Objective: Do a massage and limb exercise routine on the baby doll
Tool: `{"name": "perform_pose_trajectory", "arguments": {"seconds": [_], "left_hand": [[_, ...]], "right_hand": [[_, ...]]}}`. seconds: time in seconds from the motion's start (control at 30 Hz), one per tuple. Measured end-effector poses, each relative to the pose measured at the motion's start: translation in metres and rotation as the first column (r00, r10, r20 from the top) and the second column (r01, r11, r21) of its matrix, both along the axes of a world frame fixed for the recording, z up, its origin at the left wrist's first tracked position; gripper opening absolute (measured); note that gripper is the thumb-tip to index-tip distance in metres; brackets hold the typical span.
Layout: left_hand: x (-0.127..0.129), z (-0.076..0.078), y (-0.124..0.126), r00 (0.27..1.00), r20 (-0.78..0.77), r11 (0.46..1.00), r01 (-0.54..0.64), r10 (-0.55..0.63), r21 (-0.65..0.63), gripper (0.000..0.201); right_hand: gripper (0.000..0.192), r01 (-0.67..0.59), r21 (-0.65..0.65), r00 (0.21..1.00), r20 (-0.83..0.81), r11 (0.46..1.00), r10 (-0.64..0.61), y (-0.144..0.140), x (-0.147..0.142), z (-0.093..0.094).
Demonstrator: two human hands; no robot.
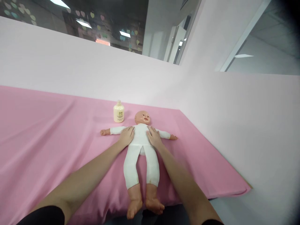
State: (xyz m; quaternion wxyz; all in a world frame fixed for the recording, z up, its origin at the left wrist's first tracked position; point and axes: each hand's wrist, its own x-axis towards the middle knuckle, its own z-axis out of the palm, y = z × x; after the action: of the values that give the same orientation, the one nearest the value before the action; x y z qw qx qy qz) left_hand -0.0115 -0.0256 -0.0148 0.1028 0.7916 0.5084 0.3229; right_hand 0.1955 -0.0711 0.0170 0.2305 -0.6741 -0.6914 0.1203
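A baby doll (142, 137) with a white cloth body lies on its back on a pink sheet (77, 134), head away from me and arms spread wide. Its bare feet reach the near edge. My left hand (127, 136) rests on the left side of the doll's chest, by the shoulder, fingers stretched out. On the opposite side of the chest lies my right hand (154, 137), its fingers extended too. Both palms face down and their undersides are hidden. A cream-coloured bottle (118, 113) with a small dark print stands upright beyond my left hand, left of the doll's head.
The pink-covered table meets a white wall (93, 72) at the back. Another white wall (246, 125) runs along the right. Windows (112, 25) sit above, with heart-shaped decorations at the upper left. The sheet has folds on the left.
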Motion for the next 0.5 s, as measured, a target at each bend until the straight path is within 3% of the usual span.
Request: {"name": "perform_pose_trajectory", "arguments": {"seconds": [0.1,0.27,0.4,0.5], "left_hand": [[-0.006,0.002,0.002,0.999,-0.027,1.000,-0.023,0.023,0.003,0.040],[-0.017,0.004,0.007,0.971,-0.173,0.986,-0.161,0.167,0.046,0.036],[-0.029,0.007,0.010,0.909,-0.286,0.953,-0.298,0.302,0.057,0.037],[-0.040,0.008,0.012,0.881,-0.270,0.921,-0.385,0.388,0.068,0.037]], "right_hand": [[0.053,0.093,0.046,0.992,0.076,0.995,-0.097,0.009,0.021,-0.010],[0.046,0.197,0.166,0.953,0.198,0.966,-0.228,0.009,0.055,-0.021],[0.046,0.314,0.177,0.922,0.178,0.933,-0.344,0.010,0.070,-0.023],[0.046,0.424,0.158,0.892,0.096,0.892,-0.441,0.013,0.081,-0.026]]}}
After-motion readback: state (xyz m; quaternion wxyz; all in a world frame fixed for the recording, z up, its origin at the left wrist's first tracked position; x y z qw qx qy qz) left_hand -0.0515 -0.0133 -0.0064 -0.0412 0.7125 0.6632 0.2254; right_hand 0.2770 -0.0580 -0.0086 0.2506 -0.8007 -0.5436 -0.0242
